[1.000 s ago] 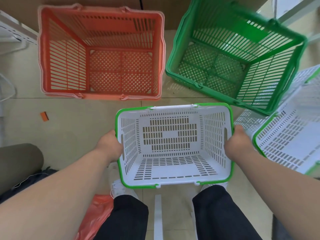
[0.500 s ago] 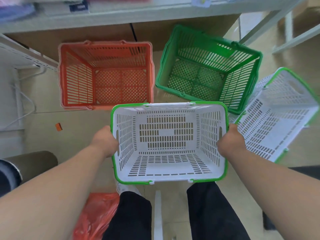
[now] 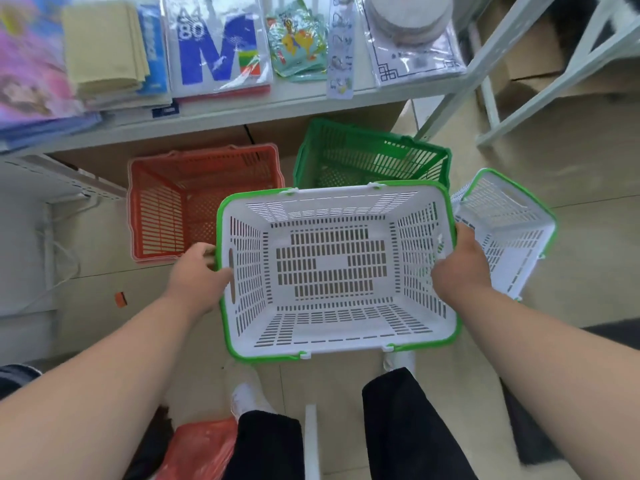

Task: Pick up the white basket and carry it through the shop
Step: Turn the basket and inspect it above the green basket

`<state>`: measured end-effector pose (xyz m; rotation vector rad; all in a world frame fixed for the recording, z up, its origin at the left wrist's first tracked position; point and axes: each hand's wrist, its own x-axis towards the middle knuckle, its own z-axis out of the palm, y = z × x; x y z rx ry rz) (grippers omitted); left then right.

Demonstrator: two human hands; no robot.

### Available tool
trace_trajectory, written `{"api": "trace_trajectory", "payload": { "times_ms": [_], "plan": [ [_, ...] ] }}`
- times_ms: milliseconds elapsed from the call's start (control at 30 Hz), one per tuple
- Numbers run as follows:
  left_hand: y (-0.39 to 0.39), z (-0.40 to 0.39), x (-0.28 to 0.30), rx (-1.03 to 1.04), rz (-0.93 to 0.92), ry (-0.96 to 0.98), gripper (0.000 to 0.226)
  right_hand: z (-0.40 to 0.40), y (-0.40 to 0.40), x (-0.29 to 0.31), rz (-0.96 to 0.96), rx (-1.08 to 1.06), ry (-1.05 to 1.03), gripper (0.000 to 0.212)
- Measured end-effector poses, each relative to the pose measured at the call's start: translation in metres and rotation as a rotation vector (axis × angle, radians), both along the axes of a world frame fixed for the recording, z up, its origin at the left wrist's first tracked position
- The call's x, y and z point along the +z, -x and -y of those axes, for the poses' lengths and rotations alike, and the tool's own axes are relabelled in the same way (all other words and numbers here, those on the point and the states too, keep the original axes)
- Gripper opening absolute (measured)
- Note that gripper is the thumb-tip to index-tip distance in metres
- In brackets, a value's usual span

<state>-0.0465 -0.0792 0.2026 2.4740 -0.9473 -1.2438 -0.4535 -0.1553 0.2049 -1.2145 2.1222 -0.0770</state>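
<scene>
The white basket [image 3: 336,327] has slotted walls and a green rim, and it is empty. It hangs in the air in front of my legs, above the floor. My left hand [image 3: 199,278] grips its left side at the handle slot. My right hand [image 3: 459,268] grips its right rim. Both hands are closed on the basket's short sides.
On the floor stand an orange basket [image 3: 166,206], a green basket [image 3: 367,157] and a second white basket [image 3: 509,230] at the right. A shelf [image 3: 242,109] with stationery packs runs above them. A red plastic bag [image 3: 204,445] lies by my feet. White shelf legs [image 3: 491,74] slant at the upper right.
The basket has risen off the floor toward me with both hands on it. My view has tilted up, so the shelf and its goods are now in sight.
</scene>
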Motion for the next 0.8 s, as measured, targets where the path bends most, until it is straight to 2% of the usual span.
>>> {"api": "trace_trajectory", "payload": {
  "times_ms": [100, 200, 300, 333, 533, 633, 800],
  "plan": [
    [0.004, 0.014, 0.022, -0.027, -0.064, 0.059, 0.068, 0.005, 0.013, 0.016, 0.024, -0.026, 0.053, 0.081],
    [0.011, 0.035, 0.035, -0.152, -0.075, 0.183, 0.082, 0.009, 0.025, 0.026, 0.016, -0.074, 0.083, 0.093],
    [0.023, 0.061, 0.043, -0.231, -0.085, 0.244, 0.067, 0.015, 0.035, 0.029, -0.015, -0.114, 0.102, 0.100],
    [0.025, 0.069, 0.042, -0.250, -0.085, 0.256, 0.070, 0.017, 0.037, 0.030, -0.019, -0.126, 0.106, 0.100],
    [0.036, 0.119, 0.039, -0.339, -0.211, 0.210, 0.111, 0.031, 0.056, 0.038, -0.095, -0.208, 0.096, 0.106],
    [0.045, 0.143, 0.037, -0.379, -0.251, 0.224, 0.106, 0.035, 0.062, 0.043, -0.101, -0.255, 0.089, 0.108],
    [0.074, 0.181, 0.041, -0.496, -0.189, 0.275, 0.100, 0.037, 0.078, 0.046, -0.103, -0.338, 0.118, 0.106]
  ]
}}
